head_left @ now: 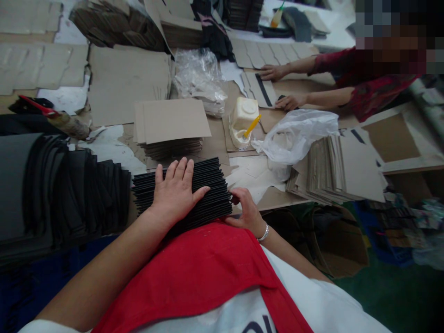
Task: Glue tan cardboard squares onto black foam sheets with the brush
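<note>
A thick stack of thin black panels (pixel 211 185) lies at the table edge, right against my red apron, with its layered edges facing up. My left hand (pixel 175 194) rests flat across the top of it, fingers stretched out and thumb apart. At the stack's right end, my right hand (pixel 246 210) curls its fingers and thumb around the edge; the fingertips are partly hidden. Just beyond is a pile of beige cardboard sheets (pixel 176 120). To the left stand many folded dark grey pieces (pixel 69 185) in a leaning row.
A glue tub with a yellow brush (pixel 244 122) stands ahead, beside a clear plastic bag (pixel 294 134). Cardboard panels (pixel 357 162) lean at the right. A co-worker's hands (pixel 277 71) touch a card with a black strip. A red-handled brush (pixel 65 122) lies left. An open carton (pixel 336 240) stands below.
</note>
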The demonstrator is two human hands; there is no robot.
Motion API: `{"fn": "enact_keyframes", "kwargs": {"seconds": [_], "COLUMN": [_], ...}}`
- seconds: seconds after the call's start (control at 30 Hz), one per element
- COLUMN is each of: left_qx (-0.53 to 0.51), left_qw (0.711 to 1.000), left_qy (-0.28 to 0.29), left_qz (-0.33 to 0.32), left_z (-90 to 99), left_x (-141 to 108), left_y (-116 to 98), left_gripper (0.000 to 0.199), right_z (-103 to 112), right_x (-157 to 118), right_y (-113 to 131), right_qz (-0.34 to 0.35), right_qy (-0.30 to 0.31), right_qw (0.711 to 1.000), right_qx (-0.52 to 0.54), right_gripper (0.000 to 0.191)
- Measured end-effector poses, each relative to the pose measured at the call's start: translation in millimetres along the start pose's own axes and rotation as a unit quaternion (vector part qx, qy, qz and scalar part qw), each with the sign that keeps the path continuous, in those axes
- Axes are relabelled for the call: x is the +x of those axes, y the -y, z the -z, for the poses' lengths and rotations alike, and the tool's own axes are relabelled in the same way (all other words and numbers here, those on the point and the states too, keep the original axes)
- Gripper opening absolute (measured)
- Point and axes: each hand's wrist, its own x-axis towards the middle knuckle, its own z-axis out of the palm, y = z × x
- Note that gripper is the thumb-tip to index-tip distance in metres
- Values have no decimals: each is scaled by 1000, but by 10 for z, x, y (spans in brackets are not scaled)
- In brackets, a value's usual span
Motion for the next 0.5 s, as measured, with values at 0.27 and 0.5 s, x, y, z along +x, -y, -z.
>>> {"fn": "enact_keyframes", "kwargs": {"seconds": [0.27,0.5], "left_qx": [0,1], "left_qw": [1000,1000], "left_qy": [7,12], "left_qz": [0,-4], "left_z": [-5,6], "left_x": [12,16], "left_y": [9,14], "left_gripper": [75,77], "right_z": [55,52], "right_x": [54,51], "right_y": [27,6], "right_qz": [21,23], "right_qy": [10,18], "right_qw": [999,999], "right_qx": [-27,-19], "right_gripper": [71,71]}}
